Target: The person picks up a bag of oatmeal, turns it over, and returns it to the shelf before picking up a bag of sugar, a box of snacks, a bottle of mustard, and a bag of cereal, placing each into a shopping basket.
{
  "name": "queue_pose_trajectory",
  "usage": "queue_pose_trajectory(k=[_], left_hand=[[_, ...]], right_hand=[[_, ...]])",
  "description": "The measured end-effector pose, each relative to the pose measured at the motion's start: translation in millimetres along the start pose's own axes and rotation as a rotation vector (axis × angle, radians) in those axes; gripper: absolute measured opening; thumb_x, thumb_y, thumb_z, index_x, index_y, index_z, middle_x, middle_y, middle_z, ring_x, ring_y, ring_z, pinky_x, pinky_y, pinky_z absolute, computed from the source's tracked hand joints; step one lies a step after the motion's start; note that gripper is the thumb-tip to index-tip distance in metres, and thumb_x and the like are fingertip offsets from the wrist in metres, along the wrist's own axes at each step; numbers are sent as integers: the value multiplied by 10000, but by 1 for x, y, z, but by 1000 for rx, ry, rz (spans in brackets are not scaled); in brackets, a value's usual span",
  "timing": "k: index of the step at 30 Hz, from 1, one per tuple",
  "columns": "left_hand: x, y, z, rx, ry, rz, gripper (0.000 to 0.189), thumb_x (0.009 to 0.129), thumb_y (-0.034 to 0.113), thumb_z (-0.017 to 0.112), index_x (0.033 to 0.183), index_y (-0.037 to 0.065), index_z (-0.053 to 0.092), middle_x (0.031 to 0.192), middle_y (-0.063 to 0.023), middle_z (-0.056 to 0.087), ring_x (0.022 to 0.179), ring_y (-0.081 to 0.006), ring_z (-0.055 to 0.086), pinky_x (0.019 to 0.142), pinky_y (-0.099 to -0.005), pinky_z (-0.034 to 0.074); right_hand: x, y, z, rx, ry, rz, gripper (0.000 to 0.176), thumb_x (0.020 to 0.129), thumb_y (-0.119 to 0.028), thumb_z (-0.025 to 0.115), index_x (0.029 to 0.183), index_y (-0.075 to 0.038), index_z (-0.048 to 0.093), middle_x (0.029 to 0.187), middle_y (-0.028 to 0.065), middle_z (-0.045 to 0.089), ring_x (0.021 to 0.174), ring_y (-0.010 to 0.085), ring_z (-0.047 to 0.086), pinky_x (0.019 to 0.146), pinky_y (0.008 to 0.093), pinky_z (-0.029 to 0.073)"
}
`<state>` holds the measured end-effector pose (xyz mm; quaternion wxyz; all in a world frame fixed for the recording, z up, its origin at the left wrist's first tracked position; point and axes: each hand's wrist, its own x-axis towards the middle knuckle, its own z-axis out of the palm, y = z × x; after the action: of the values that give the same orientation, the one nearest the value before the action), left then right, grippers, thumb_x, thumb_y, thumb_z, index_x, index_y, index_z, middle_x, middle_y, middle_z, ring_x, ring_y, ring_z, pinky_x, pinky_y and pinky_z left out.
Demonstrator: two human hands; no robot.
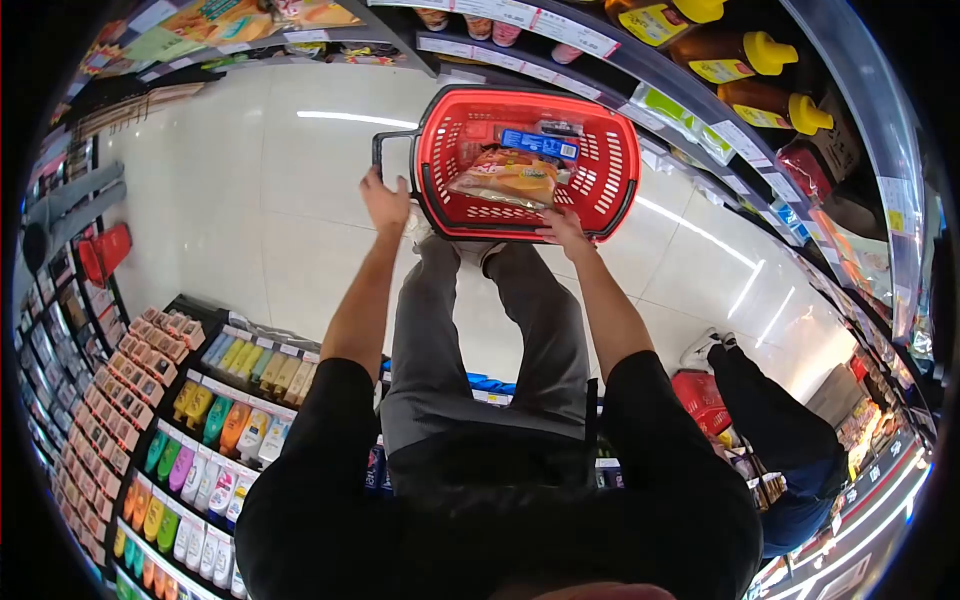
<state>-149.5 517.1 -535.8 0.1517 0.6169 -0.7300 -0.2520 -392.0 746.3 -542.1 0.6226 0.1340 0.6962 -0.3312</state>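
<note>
A red plastic shopping basket (430, 165) with slotted sides is in front of my feet. My left hand (386, 205) is at its left side, fingers closed around the lower corner of the black basket handle (377, 150). At the near rim, my right hand (566, 230) reaches over with its fingers spread. Its fingertips are right beside the corner of a clear-wrapped packet of bread (508, 178) lying in the basket. Behind the bread lie a blue box (540, 144) and a small dark package (560, 128).
Shelves with yellow-capped squeeze bottles (765, 53) curve along the top right. At lower left stands a shelf of colourful bottles (228, 430). Another person (765, 410) stands at right, near a red basket (700, 403). Pale glossy tiles (310, 190) cover the floor.
</note>
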Motion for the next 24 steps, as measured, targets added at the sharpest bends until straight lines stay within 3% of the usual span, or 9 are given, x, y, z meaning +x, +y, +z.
queue_pose_trajectory(k=[2, 4, 6, 8, 10, 15, 18, 22, 24], left_hand=[[13, -21, 8, 83, -73, -296, 754, 697, 369, 645, 1243, -48, 334, 1123, -221, 464, 1059, -380, 432, 939, -381, 326], [25, -47, 22, -219, -307, -530, 705, 688, 375, 650, 1196, -36, 384, 1048, -182, 501, 1014, -332, 473, 828, -376, 397], [37, -45, 20, -590, -376, -821, 446, 684, 328, 650, 981, 37, 489, 812, -84, 523, 757, -158, 531, 581, -301, 401], [33, -43, 13, -729, -257, -831, 259, 709, 249, 654, 764, 41, 509, 569, -46, 502, 499, -143, 506, 472, -269, 419], [24, -38, -6, -728, -274, -791, 227, 724, 223, 640, 732, 40, 507, 544, -46, 485, 482, -145, 497, 478, -275, 424], [17, 43, -87, -733, -407, -644, 242, 756, 194, 608, 608, 58, 474, 516, -35, 447, 447, -148, 463, 483, -285, 438], [-5, 108, -139, -925, -810, -532, 307, 800, 238, 557, 563, 86, 434, 487, -6, 383, 436, -127, 411, 542, -292, 438], [-30, 217, -173, -1166, -1045, -647, 290, 819, 265, 550, 597, 109, 447, 490, 10, 377, 451, -122, 393, 540, -268, 405], [-41, 262, -168, -1188, -1116, -684, 248, 824, 288, 543, 655, 123, 467, 495, 27, 391, 446, -107, 397, 476, -251, 380]], right_hand=[[-13, 1, 3, -122, -22, -143, 538, 779, -308, 598, 1184, -27, 382, 1108, 132, 522, 837, 269, 609, 688, 344, 494], [-10, 11, 3, -119, 45, -135, 516, 762, -276, 612, 1157, -9, 414, 1120, 148, 520, 873, 295, 593, 742, 360, 478], [5, 40, -6, -695, 380, -556, 469, 735, -228, 620, 1105, 11, 458, 1132, 178, 507, 976, 330, 531, 832, 374, 432], [-21, 49, -8, -670, 444, -577, 432, 712, -188, 618, 1064, 24, 485, 1108, 202, 504, 1056, 351, 454, 891, 381, 380], [-50, 55, -9, -647, 460, -747, 451, 713, -198, 623, 1078, 24, 476, 1079, 211, 507, 1064, 351, 439, 887, 395, 375], [-139, 128, -36, -608, 431, -481, 407, 740, -226, 624, 1028, 27, 487, 1030, 213, 530, 854, 311, 580, 729, 367, 468], [-220, 169, -54, -366, 412, -273, 385, 747, -211, 601, 999, 59, 493, 948, 177, 565, 709, 246, 611, 603, 330, 489], [-328, 202, -76, -37, 403, -34, 295, 753, -210, 553, 912, 39, 550, 816, 127, 586, 672, 204, 582, 591, 330, 484], [-349, 247, -91, 135, 419, -42, 271, 741, -202, 559, 829, 55, 553, 719, 133, 587, 575, 216, 611, 447, 300, 463]])
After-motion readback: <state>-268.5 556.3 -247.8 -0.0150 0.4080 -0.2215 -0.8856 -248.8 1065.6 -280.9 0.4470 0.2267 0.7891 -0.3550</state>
